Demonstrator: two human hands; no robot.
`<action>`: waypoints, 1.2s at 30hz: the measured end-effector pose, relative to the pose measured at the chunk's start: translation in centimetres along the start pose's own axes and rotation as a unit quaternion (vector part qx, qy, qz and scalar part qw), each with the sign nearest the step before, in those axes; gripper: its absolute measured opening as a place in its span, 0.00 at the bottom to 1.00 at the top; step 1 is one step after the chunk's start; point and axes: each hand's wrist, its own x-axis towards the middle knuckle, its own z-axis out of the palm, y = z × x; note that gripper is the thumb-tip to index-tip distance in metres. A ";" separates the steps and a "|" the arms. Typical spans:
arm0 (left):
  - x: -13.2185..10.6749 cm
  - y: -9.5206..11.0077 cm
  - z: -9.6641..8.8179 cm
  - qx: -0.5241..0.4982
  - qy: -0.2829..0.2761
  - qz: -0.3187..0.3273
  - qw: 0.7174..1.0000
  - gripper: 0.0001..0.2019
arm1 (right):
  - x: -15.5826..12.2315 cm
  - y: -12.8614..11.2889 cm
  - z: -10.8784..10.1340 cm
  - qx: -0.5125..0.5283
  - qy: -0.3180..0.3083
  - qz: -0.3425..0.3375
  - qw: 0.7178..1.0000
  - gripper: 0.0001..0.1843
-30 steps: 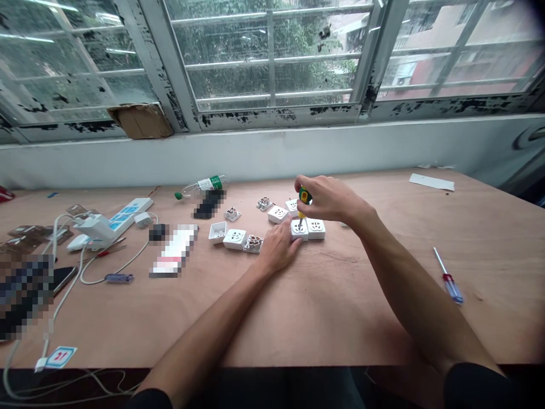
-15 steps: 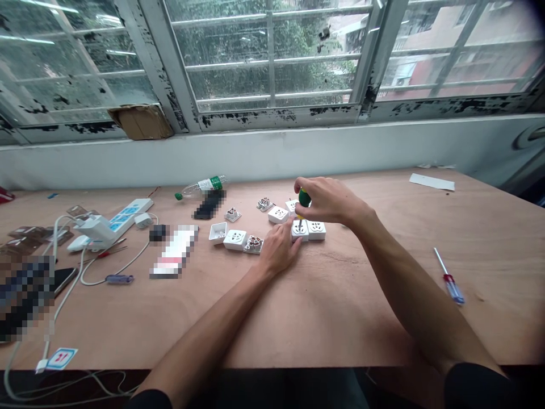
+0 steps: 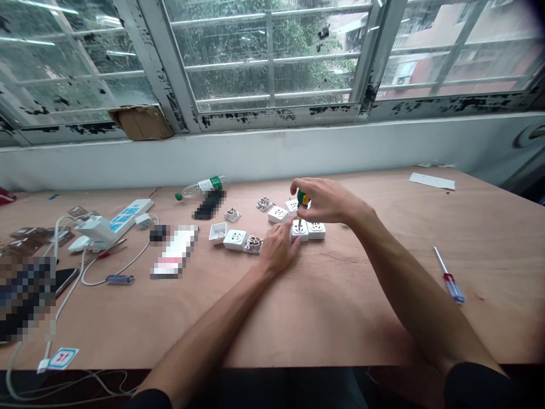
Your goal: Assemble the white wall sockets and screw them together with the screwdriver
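**At the middle of the tabletop, the driver has turned**

Over the last second our right hand (image 3: 327, 201) has rolled round the green-and-yellow screwdriver (image 3: 302, 200). Its yellow cap swung out of sight and back, while the tip stays upright in the white socket (image 3: 299, 229). That grip is closed on the handle. Our left hand (image 3: 277, 250) has not shifted; its grip pins the socket's near edge to the tabletop (image 3: 340, 307). We judge the screw mid-turn, not finished.
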 end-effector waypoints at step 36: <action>-0.1 -0.2 0.2 0.009 0.021 0.009 1.000 0.29 | 0.0 0.5 0.1 0.006 0.003 -0.015 1.000 0.17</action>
